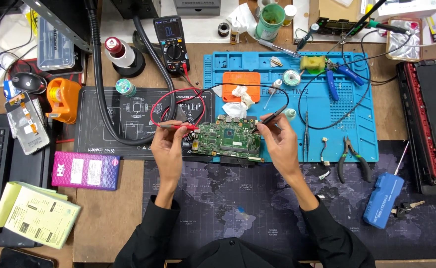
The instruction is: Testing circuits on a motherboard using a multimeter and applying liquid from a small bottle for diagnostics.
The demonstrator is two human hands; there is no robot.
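A green circuit board (225, 139) lies at the middle of the desk, half on the blue work mat (337, 134). My left hand (167, 149) grips a red test probe (178, 127) whose tip rests at the board's left edge. My right hand (276, 139) grips a black test probe (271, 117) with its tip at the board's upper right part. Red and black leads (198, 97) run back from both probes to a black multimeter (172, 42) standing behind the board.
Pliers (349, 159), blue cutters (338, 74), solder spool (291, 77), tweezers and an orange pad (241, 84) lie on the blue mat. Left are an orange tape dispenser (63, 99), pink pouch (85, 170), yellow pad (37, 213), keyboard. Right are an opened laptop (428, 124) and blue screwdriver case (384, 198).
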